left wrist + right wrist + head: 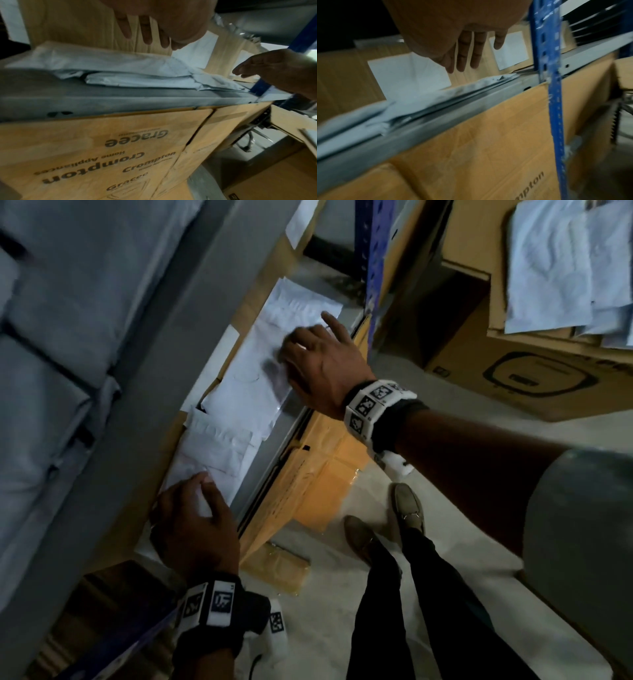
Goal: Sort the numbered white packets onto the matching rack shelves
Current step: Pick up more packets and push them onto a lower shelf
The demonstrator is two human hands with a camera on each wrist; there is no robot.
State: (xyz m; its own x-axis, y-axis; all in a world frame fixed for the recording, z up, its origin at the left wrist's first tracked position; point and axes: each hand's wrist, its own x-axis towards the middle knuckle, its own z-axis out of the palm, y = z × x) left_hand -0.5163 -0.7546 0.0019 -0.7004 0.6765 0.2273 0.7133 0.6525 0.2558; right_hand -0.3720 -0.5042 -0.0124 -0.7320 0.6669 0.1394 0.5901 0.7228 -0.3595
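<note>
Both hands flat, fingers straight: left hand (pixel 191 518) at 7 o'clock, right hand (pixel 322 364) at 1, over white packets (pixel 246 385). Likely light, floppy, slick; pinch an edge.

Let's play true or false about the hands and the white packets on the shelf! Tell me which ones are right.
1. White packets lie on the grey shelf. True.
2. The right hand grips a packet in a fist. False: its fingers are straight, over the packets.
3. The left hand is open. True.
4. The rack post is red. False: it is blue.
5. Cardboard boxes sit under the shelf. True.
</note>
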